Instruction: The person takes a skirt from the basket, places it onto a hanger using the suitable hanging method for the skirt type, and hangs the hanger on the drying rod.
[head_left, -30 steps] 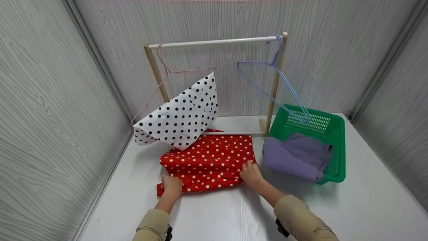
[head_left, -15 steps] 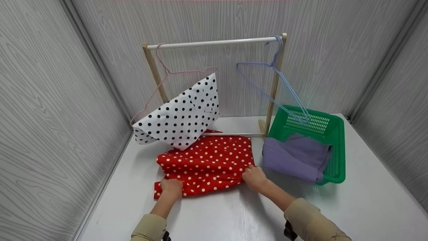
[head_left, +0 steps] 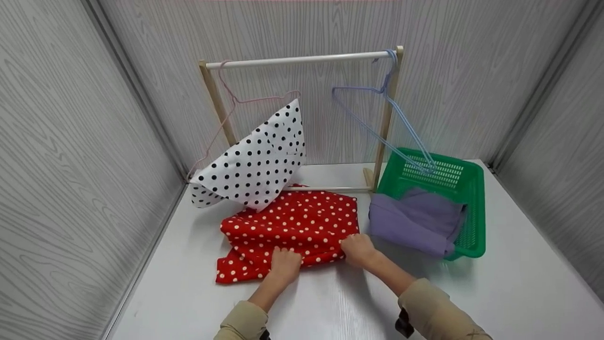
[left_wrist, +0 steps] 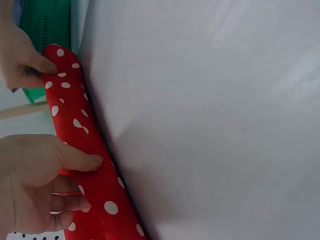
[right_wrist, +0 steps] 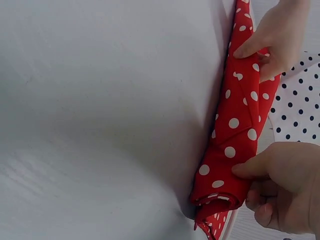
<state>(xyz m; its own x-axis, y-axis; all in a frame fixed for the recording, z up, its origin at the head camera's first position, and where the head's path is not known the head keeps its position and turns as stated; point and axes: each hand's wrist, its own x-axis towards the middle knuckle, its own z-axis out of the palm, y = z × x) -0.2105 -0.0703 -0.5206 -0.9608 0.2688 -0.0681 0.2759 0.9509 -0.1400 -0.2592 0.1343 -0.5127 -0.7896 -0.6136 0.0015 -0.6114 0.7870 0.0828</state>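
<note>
A red cloth with white dots [head_left: 306, 217] lies on the white table, its near edge rolled up. At the middle of that edge my left hand [head_left: 285, 265] grips the roll. The left wrist view shows the left thumb [left_wrist: 87, 161] on the near face, with the fingers curled behind. My right hand [head_left: 359, 250] pinches the roll close to its right end. In the right wrist view the rolled end [right_wrist: 220, 200] shows coiled layers beside that hand. To the left, a flat tail of the red cloth [head_left: 231, 274] spreads out unrolled.
Behind stands a rack with a white rail [head_left: 302, 59]. A white cloth with black dots [head_left: 255, 165] hangs slanted from a pink hanger [head_left: 232, 97]. Blue hangers [head_left: 401, 113] hang at right, above a green basket [head_left: 477, 208] with a purple cloth [head_left: 415, 222] draped over its edge.
My left hand has moved right along the near edge, from the cloth's left end to its middle. My right hand keeps its hold at the right end, slightly nearer me than before.
</note>
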